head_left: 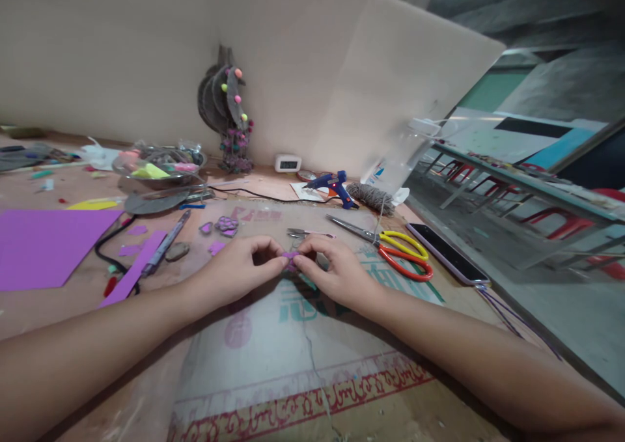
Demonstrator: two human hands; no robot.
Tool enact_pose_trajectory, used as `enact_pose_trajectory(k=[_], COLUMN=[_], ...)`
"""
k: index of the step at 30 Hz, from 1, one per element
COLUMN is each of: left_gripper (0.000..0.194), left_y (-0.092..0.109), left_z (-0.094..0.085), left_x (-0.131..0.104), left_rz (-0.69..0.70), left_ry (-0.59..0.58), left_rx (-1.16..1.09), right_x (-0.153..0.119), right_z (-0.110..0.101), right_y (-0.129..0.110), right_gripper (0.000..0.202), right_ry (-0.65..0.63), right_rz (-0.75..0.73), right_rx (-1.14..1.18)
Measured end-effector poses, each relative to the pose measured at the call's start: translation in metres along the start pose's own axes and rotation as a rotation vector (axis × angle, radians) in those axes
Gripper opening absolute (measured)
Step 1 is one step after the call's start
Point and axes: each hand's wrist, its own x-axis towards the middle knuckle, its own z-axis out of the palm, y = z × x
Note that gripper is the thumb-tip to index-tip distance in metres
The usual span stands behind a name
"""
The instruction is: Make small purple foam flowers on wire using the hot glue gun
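Observation:
A small purple piece [291, 260] is pinched between the fingertips of my left hand [251, 260] and my right hand [332, 266], above the plastic-covered board. Its exact shape is mostly hidden by the fingers. Tweezers [310, 233] lie just beyond my fingertips. Left of them sit a purple flower-shaped piece with dark edging [227, 226] and a single petal of the same look [206, 228]. Scissors [403, 254] with one yellow and one red handle rest right of my right hand. Behind them stands a blue glue gun [336, 187] with a small red light.
Purple sheet [53, 247], a purple strip [134, 269] and a pen [166, 241] lie at left. Farther back are a metal bowl of scraps [159, 176], a white clock [288, 163], grey yarn [371, 198] and a plastic bottle [403, 152]. A phone [446, 253] lies along the right edge.

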Motion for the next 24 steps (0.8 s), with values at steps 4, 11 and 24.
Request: enact_pose_trajectory(k=[4, 11, 24], left_gripper=[0.017, 0.016, 0.015], left_y=[0.000, -0.001, -0.002], left_z=[0.000, 0.001, -0.001], left_x=[-0.001, 0.000, 0.002], left_rz=[-0.026, -0.059, -0.017], left_ry=[0.004, 0.010, -0.017], left_rx=[-0.036, -0.120, -0.088], right_x=[0.000, -0.003, -0.007], right_z=[-0.002, -0.003, -0.002], right_y=[0.000, 0.006, 0.007], right_gripper=[0.018, 0.018, 0.015], right_ry=[-0.007, 0.042, 0.109], right_rz=[0.035, -0.045, -0.235], right_rx=[0.051, 0.013, -0.127])
